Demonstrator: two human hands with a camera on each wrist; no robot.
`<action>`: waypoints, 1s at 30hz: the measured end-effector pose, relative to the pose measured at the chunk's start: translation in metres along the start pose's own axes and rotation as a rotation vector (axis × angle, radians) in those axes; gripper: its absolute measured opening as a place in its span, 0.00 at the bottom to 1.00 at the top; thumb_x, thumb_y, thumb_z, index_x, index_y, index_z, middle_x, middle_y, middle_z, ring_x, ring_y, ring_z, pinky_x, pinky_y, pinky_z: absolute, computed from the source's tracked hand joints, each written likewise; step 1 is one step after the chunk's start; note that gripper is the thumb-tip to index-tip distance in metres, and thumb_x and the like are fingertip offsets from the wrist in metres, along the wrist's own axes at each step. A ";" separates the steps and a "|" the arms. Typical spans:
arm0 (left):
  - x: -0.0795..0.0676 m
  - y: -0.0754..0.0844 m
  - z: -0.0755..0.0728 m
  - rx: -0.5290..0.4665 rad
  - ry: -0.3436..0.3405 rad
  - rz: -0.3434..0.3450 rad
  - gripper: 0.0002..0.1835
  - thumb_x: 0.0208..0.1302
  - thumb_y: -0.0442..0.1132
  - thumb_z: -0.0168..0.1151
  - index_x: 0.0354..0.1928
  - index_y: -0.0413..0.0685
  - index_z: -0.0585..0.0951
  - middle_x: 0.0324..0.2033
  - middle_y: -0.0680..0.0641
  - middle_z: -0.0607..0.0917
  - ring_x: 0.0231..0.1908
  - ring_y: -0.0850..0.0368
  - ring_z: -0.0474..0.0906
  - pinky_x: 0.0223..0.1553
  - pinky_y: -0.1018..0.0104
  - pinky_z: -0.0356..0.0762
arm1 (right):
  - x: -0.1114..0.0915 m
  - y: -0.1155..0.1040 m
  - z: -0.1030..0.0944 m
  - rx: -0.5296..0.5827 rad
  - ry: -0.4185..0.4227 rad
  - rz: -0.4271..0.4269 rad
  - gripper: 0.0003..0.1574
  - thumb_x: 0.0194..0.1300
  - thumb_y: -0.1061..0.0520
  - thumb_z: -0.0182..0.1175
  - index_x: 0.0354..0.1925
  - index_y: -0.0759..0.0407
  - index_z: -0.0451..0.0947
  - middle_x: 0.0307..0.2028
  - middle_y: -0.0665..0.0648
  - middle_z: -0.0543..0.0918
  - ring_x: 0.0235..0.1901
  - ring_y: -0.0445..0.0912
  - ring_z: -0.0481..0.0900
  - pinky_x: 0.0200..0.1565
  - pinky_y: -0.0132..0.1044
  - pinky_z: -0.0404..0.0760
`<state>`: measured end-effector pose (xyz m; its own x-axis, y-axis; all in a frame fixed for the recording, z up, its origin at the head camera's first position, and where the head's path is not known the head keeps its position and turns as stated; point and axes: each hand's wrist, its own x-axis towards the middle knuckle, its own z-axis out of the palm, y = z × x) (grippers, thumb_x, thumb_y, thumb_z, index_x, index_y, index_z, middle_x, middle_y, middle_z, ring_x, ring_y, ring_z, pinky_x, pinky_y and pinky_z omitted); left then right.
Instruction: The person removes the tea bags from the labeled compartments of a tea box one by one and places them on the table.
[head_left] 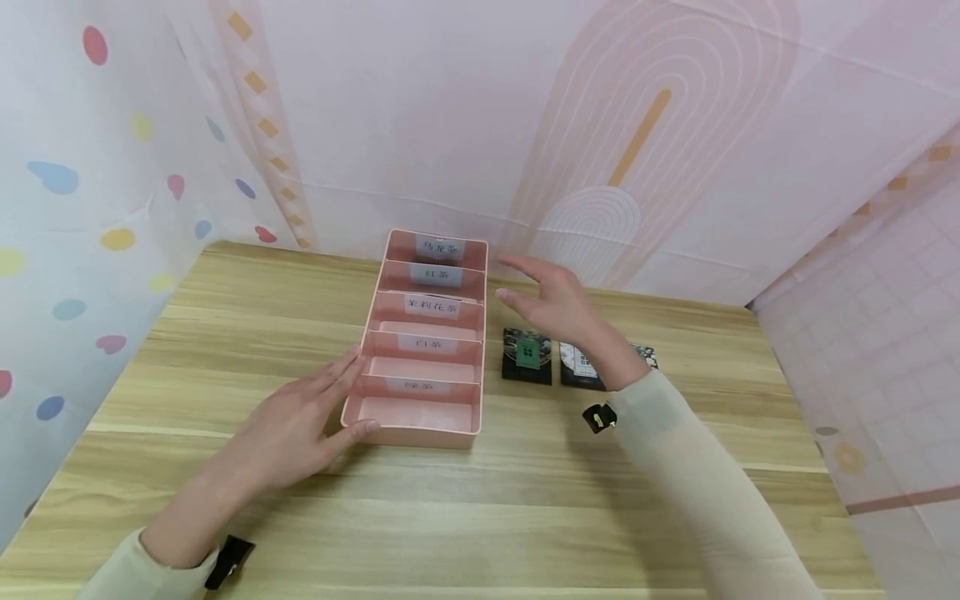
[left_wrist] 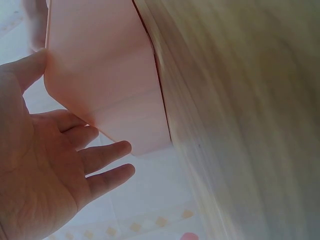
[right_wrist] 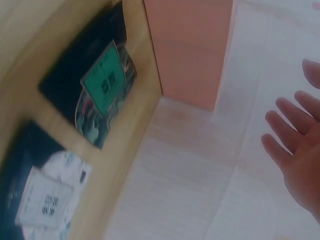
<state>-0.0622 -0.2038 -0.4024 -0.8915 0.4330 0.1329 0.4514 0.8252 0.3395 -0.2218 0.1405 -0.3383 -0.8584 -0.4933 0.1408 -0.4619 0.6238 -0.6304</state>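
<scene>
A pink divided box [head_left: 427,436] sits on the wooden table, its compartments in one row with handwritten paper labels. My left hand [head_left: 300,425] is at its near left corner, thumb at the front rim and fingers along the left side. In the left wrist view, that hand's fairly straight fingers [left_wrist: 107,156] touch the box wall [left_wrist: 105,65]. Beyond the box's right edge, my right hand [head_left: 551,300] hovers in the air with fingers extended, holding nothing. Below it lies a dark packet with a green label [head_left: 527,354].
To the right lies a dark packet with a white label [head_left: 581,371], partly covered by my right forearm. Another packet [head_left: 647,356] peeks out behind that wrist. A patterned cloth [head_left: 450,100] hangs along the table's back edge, with more cloth at both sides.
</scene>
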 end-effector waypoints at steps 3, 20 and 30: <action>0.000 0.000 0.001 -0.005 -0.002 -0.006 0.46 0.73 0.62 0.62 0.79 0.35 0.63 0.78 0.36 0.64 0.68 0.32 0.72 0.65 0.35 0.73 | 0.003 -0.003 0.007 0.005 -0.013 -0.005 0.35 0.75 0.52 0.65 0.75 0.56 0.71 0.72 0.57 0.76 0.74 0.53 0.68 0.74 0.50 0.67; -0.002 0.000 0.001 -0.005 -0.008 -0.017 0.46 0.74 0.61 0.61 0.79 0.36 0.62 0.79 0.37 0.63 0.69 0.31 0.72 0.66 0.35 0.72 | 0.027 -0.010 0.049 0.076 -0.064 -0.031 0.36 0.72 0.58 0.66 0.74 0.61 0.71 0.70 0.61 0.77 0.58 0.58 0.79 0.66 0.51 0.75; -0.002 -0.001 0.001 -0.002 0.013 -0.001 0.46 0.73 0.61 0.63 0.79 0.35 0.63 0.78 0.36 0.64 0.67 0.31 0.74 0.64 0.35 0.74 | 0.039 -0.010 0.069 0.118 -0.090 -0.049 0.33 0.73 0.57 0.66 0.71 0.68 0.73 0.69 0.65 0.77 0.70 0.55 0.74 0.70 0.48 0.74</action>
<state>-0.0611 -0.2052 -0.4043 -0.8924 0.4276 0.1442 0.4505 0.8250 0.3413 -0.2350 0.0736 -0.3789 -0.8094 -0.5773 0.1077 -0.4690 0.5249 -0.7103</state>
